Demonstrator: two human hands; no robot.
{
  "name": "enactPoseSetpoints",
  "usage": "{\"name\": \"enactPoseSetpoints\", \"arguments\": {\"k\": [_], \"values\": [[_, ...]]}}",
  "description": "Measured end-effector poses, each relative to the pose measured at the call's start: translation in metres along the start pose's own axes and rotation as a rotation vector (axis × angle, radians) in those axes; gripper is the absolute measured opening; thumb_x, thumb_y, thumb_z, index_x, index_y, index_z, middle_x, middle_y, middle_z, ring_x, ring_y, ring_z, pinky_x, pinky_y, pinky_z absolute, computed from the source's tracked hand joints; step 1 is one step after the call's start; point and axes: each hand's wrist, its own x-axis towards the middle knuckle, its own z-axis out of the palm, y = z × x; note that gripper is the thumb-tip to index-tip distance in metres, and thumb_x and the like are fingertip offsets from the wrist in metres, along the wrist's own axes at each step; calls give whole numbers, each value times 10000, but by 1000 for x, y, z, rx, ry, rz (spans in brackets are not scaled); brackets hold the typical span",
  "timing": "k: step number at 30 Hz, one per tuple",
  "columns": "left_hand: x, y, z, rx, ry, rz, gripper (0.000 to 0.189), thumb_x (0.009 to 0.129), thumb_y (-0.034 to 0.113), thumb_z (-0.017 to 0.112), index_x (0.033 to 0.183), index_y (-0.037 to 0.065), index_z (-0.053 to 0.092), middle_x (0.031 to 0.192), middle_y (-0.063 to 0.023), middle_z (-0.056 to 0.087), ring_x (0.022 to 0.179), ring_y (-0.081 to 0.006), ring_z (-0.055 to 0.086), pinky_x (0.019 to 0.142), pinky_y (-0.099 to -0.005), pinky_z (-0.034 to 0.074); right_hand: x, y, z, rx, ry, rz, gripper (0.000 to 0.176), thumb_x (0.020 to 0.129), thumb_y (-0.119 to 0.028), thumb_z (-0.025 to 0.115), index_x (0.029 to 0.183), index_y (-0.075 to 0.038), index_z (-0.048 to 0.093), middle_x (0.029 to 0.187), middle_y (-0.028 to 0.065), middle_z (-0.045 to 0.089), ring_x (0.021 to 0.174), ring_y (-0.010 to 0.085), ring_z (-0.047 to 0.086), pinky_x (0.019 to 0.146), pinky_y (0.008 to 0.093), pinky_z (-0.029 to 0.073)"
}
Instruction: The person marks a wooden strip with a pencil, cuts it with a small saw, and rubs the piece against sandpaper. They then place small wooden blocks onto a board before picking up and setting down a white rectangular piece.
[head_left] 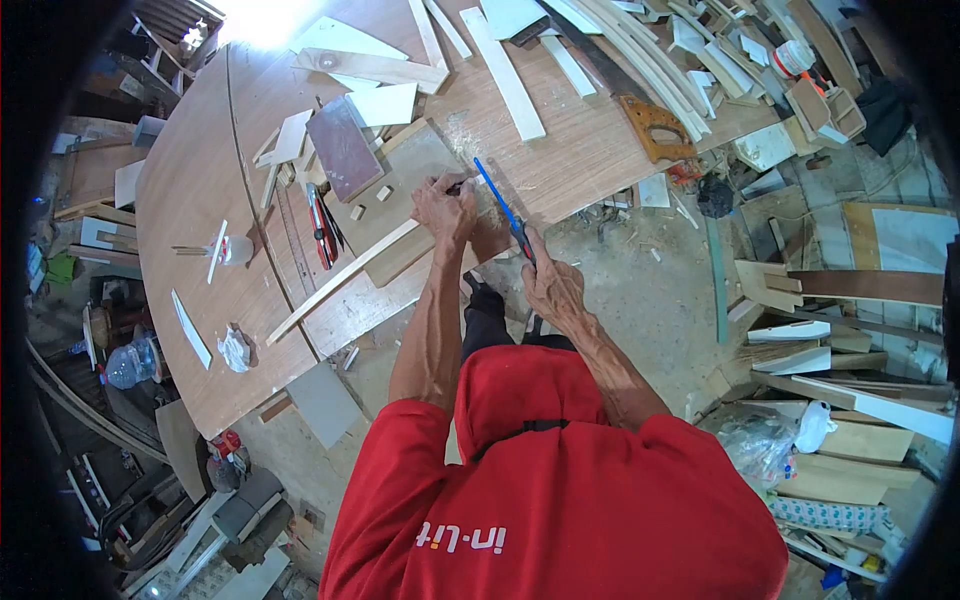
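Note:
My left hand (445, 207) is closed on the upper end of a thin pale wooden strip (345, 282), pressing it down on a flat board (405, 165) near the table edge. A long blue tool (497, 198), apparently a hand saw seen edge-on, crosses beside the strip's end. My right hand (553, 287) is wrapped round its dark handle, just off the table edge. Two small wood offcuts (384, 193) lie left of my left hand. Pale sawdust is scattered around the board. The exact contact between blade and wood is hard to make out.
A brown sanding block or box (345, 147), red-handled pliers (323, 228) and a ruler (293, 242) lie to the left. A large wooden-handled saw (655, 128) rests at the table's right edge. A cup (237, 250) stands farther left. Wood scraps crowd the floor at right.

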Motion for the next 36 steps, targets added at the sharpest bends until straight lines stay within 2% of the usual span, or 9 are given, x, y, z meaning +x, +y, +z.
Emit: {"name": "enactPoseSetpoints", "arguments": {"k": [4,6,15,19,21,25,28,30,36], "values": [[-2,-2,1,5,15,16,216,716,319,683,873,175,720,958,-117,584,979,-338,500,827,-509,375,-1,1,5,116,87,-18,662,869,-197,490,1456,-132,192,615,226,602,587,431,603,594,513,467],[-2,-3,2,-3,21,32,208,718,317,683,867,175,718,957,-115,584,980,-337,501,821,-514,375,-2,-1,2,84,5,19,694,868,-199,490,1464,-108,147,710,247,634,646,427,627,609,521,472],[-6,0,2,15,77,55,160,734,294,707,825,163,720,871,-78,596,943,-298,526,829,-467,364,-2,3,11,222,53,-16,711,874,-159,477,1479,-141,103,786,271,642,700,442,629,658,530,481],[-7,-1,4,42,110,53,155,733,283,707,824,158,721,854,-73,599,964,-290,516,854,-472,334,-1,-2,5,172,-11,22,723,868,-133,477,1484,-161,101,799,268,642,708,452,625,667,539,480],[-9,0,4,27,112,40,151,733,280,705,819,156,721,858,-73,602,974,-291,513,863,-470,326,-2,-2,5,149,27,-41,702,858,-95,462,1478,-154,138,609,229,585,594,435,596,591,514,454],[-9,1,3,-30,98,15,148,734,274,700,811,150,721,890,-78,608,990,-295,509,881,-465,309,-2,-1,3,138,46,-56,702,858,-94,464,1480,-159,146,601,224,581,587,431,593,590,515,451],[-8,0,2,-21,57,-9,166,702,270,674,827,170,716,965,-95,588,1023,-304,493,877,-469,311,-3,-2,3,152,64,-66,699,859,-99,467,1481,-170,157,612,230,590,590,433,598,593,518,455],[-7,-1,1,-32,49,-12,162,701,269,676,826,174,716,962,-93,588,1018,-305,496,869,-470,312,-1,-1,2,141,-22,9,755,861,-136,482,1495,-247,87,773,259,636,701,447,624,659,540,483],[-9,-3,4,-46,83,33,138,713,251,691,818,165,715,912,-76,605,970,-296,514,841,-470,333,-1,0,2,175,-14,-23,738,864,-120,475,1495,-216,104,727,254,623,679,445,620,647,526,479]]}}
